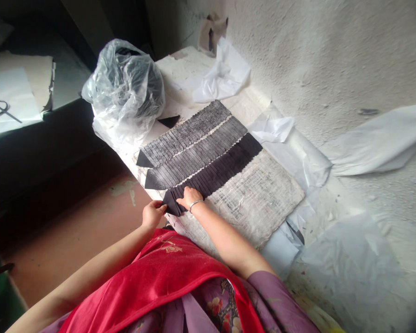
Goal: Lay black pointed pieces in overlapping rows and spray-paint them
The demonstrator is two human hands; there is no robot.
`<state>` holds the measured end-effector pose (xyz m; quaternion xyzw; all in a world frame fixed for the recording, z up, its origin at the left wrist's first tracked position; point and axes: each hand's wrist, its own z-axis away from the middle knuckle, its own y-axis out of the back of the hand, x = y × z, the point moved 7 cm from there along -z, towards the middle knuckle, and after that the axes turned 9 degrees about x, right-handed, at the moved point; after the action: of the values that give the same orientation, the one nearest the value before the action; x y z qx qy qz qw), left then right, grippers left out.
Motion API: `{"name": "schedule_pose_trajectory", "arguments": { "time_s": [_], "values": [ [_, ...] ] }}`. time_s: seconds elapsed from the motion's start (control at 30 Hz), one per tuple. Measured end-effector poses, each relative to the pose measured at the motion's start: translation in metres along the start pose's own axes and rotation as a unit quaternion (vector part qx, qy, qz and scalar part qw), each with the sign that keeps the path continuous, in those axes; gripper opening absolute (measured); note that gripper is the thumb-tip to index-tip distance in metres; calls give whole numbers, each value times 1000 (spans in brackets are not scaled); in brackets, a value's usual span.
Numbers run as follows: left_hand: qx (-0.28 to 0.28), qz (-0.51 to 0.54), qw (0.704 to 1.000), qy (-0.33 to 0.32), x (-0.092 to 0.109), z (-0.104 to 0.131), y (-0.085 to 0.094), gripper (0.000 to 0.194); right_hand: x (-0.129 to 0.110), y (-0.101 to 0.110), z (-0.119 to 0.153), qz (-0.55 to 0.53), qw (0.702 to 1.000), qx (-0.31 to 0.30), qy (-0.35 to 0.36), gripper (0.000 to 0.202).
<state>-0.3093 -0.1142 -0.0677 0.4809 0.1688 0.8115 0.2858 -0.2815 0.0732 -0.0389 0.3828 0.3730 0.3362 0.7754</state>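
Three rows of overlapping dark strips lie side by side on a worn, glue-marked board [263, 194]. The far row [190, 134] and the middle row [197, 152] look speckled grey; the near row [222, 171] is plain black. At the left end of the near row, my left hand [153, 213] pinches the edge of the end black piece between thumb and fingers. My right hand [190, 198], with a silver bracelet at the wrist, rests on the same row just to the right, its fingers bent onto the strips; whether it grips one is unclear.
A clear plastic bag [125, 88] with dark material stands at the table's far left. Behind the rows lies a small black piece [169, 121]. Crumpled white plastic [225, 71] lies near the rough wall [333, 60]. Another surface [67, 88] with papers is at the left.
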Motion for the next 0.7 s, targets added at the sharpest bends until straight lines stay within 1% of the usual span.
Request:
{"name": "schedule_pose_trajectory", "arguments": {
  "time_s": [0.23, 0.43, 0.7],
  "values": [
    [-3, 28, 999, 24, -3, 2, 3, 33, -3, 1, 2, 3, 1000, 10, -14, 48],
    [1, 32, 999, 27, -9, 1, 5, 33, -4, 1, 3, 2, 1000, 18, -12, 48],
    [4, 47, 998, 32, -11, 2, 9, 33, -4, -1, 3, 4, 1000, 22, -16, 48]
  ]
}}
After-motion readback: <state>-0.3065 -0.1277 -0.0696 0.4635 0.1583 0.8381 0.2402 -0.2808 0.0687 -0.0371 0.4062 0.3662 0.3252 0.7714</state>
